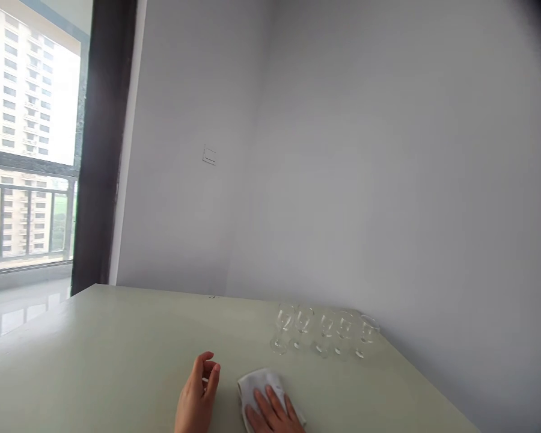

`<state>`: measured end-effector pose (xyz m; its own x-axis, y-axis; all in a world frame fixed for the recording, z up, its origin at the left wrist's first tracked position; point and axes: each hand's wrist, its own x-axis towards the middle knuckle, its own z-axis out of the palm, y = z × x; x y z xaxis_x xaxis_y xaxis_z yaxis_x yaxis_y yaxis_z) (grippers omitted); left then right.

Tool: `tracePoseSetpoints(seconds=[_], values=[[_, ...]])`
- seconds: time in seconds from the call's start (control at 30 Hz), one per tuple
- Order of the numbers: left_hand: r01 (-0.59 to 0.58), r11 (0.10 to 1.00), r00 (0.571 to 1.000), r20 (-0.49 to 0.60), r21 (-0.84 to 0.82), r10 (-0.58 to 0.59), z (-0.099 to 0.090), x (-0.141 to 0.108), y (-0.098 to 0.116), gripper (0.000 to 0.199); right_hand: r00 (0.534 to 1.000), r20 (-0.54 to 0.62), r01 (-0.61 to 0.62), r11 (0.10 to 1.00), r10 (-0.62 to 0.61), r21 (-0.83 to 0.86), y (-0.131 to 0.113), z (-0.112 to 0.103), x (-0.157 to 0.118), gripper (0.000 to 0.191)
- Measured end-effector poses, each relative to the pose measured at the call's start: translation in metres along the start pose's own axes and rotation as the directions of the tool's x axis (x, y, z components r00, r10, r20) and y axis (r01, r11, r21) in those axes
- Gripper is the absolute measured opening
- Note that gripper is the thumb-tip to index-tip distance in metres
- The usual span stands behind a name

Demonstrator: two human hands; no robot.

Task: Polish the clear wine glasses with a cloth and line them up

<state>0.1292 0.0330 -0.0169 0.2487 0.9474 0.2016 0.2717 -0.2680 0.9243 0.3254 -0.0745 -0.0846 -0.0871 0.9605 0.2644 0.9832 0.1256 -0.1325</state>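
A folded white cloth [262, 380] lies on the pale green table [130, 349] near the bottom of the view. My right hand [275, 414] rests flat on top of it, fingers spread and pressing down. To the left of the cloth, my left hand [197, 391] is raised on its side with loosely bent fingers. A gap shows between its thumb and fingers, with nothing in between. Beyond both hands stands a row of several clear stemmed glasses [302, 328], upright and apart from my hands.
The table's far edge meets a grey wall [342, 180] with a light switch [209, 155] on it. On the left are a dark door frame [101, 144] and a balcony railing [27, 204]. The table's right edge runs diagonally beside the wall.
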Motion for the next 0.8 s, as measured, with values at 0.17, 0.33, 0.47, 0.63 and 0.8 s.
tracePoseSetpoints(seconds=[0.17, 0.33, 0.47, 0.63, 0.8], values=[[-0.032, 0.999, 0.995, -0.095, -0.035, 0.028, 0.008, 0.004, -0.012, 0.034, 0.98, 0.194, -0.062, 0.997, 0.051, 0.051, -0.023, -0.03, 0.108, 0.059], [-0.074, 0.997, 0.991, -0.118, -0.032, 0.069, 0.019, 0.012, -0.027, 0.035, 0.958, 0.17, -0.237, 0.971, 0.231, 0.018, 0.013, -0.03, 0.196, 0.057], [-0.063, 0.998, 0.987, -0.148, -0.029, 0.058, 0.028, 0.019, -0.039, 0.036, 0.918, 0.184, -0.362, 0.932, 0.352, 0.019, 0.026, -0.016, 0.245, 0.049], [-0.071, 0.996, 0.985, -0.164, -0.05, 0.062, 0.032, 0.023, -0.048, 0.036, 0.954, 0.198, -0.245, 0.966, 0.225, 0.083, -0.008, -0.001, 0.257, 0.046], [-0.11, 0.991, 0.966, -0.242, -0.077, 0.088, 0.023, 0.018, -0.036, 0.036, 0.977, 0.21, -0.012, 0.988, -0.02, 0.152, -0.051, 0.006, 0.212, 0.05]])
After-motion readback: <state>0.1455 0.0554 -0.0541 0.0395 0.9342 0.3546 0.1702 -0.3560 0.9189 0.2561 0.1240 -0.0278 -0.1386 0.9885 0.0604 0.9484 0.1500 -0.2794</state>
